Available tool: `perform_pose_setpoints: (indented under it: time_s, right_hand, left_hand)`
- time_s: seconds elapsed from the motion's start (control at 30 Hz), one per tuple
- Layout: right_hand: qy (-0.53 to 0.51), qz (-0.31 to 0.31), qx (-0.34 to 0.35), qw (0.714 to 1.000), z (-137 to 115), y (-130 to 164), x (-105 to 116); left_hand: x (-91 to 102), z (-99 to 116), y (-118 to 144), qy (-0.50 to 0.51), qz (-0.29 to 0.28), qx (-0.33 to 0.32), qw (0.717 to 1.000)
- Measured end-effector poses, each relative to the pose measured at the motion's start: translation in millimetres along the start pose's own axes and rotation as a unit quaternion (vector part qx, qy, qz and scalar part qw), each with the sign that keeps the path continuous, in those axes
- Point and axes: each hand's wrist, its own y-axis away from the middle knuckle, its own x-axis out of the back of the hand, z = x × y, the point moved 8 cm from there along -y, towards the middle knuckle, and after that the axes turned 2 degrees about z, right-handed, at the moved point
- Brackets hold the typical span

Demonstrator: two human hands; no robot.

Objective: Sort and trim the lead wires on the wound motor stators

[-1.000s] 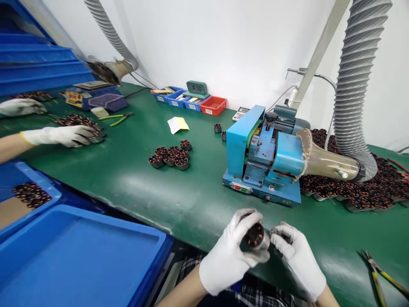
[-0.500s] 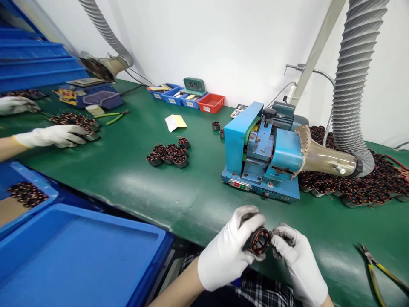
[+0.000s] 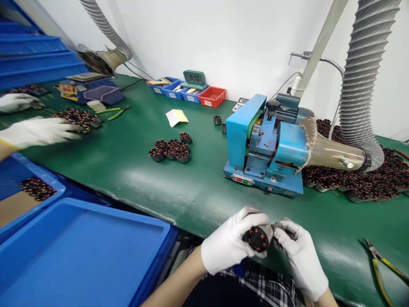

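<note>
My left hand, in a white glove, grips a round motor stator by its grey metal shell. Black plastic and copper windings show on the face turned towards me. Close against the shell's right side is my gloved right hand, thumb and fingers pinched together. Whatever lies in that pinch, perhaps a wire end, is too small to make out. Pliers with yellow-green handles lie on the green table to the right. Several more stators stand in a cluster left of the middle.
Ahead stands a blue machine joined to a grey suction hose. Many stators crowd behind it at right. A blue tray is at lower left. A co-worker's gloved hands are at far left, beside green-handled pliers.
The stator has turned in my left hand, so more of its metal shell shows on the right. My right hand stays close beside it. The co-worker's nearer hand has shifted left.
</note>
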Motion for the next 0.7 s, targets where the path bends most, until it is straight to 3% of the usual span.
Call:
perform_pose_setpoints:
  time_s: [0.1, 0.2, 0.27, 0.37, 0.4, 0.5, 0.57, 0.6, 0.67, 0.7]
  right_hand:
    - [0.065, 0.03, 0.019, 0.997, 3, 2, 2]
    - [0.09, 0.046, 0.006, 0.995, 9, 0, 1]
    - [0.003, -0.024, -0.065, 0.998, 23, -4, -13]
    - [-0.116, -0.146, -0.161, 0.969, 39, -9, -40]
    - [-0.117, -0.169, -0.173, 0.963, 42, -11, -44]
    - [-0.051, -0.191, -0.161, 0.967, 43, -22, -45]
    - [0.106, -0.199, -0.041, 0.973, 25, -31, -41]
    - [0.222, -0.209, 0.052, 0.951, 12, -34, -43]
    - [0.437, -0.24, 0.223, 0.837, -7, -31, -51]
    - [0.5, -0.26, 0.27, 0.78, -7, -29, -52]
  left_hand:
    - [-8.3, -7, -1, 0.088, -0.053, 0.051, 0.993]
    - [-10.4, -7, 1, 0.02, -0.033, 0.028, 0.999]
    - [-9.2, -7, 5, -0.107, 0.016, -0.023, 0.994]
    - [-10.2, -14, 16, -0.224, 0.082, -0.091, 0.967]
    - [-11.4, -22, 18, -0.224, 0.08, -0.081, 0.968]
    - [-14.2, -60, 20, -0.206, 0.028, 0.045, 0.977]
    - [-13.5, -74, 19, -0.199, 0.0, 0.094, 0.975]
    - [-12.5, -76, 18, -0.199, -0.006, 0.097, 0.975]
    - [-11.1, -76, 15, -0.202, -0.014, 0.083, 0.976]
    - [-11.1, -75, 14, -0.203, -0.017, 0.074, 0.976]
